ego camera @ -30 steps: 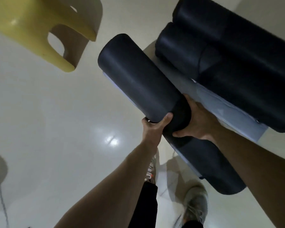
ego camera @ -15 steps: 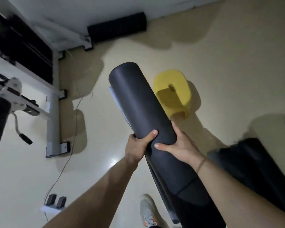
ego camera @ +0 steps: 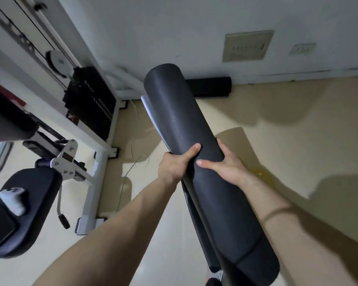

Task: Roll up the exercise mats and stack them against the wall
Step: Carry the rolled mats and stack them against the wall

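Note:
I hold a rolled black exercise mat (ego camera: 180, 120) in the air, its far end pointing up toward the wall (ego camera: 174, 27). My left hand (ego camera: 177, 164) grips its left side, thumb across the front. My right hand (ego camera: 223, 164) clasps its right side at the same height. A loose pale flap of the mat shows along the roll's left edge. Another rolled black mat (ego camera: 211, 87) lies on the floor against the base of the wall, behind the held roll's top.
A white weight machine (ego camera: 91, 129) with a black weight stack (ego camera: 91, 100) and a black padded seat (ego camera: 21, 211) fills the left side. A thin cable (ego camera: 132, 162) trails on the cream floor. A yellow stool (ego camera: 260, 174) is mostly hidden behind my right hand.
The view has swung toward the wall and closer to it; the floor mat and weight machine appear nearer. The yellow stool slid behind my right hand. Both hands keep their grip.

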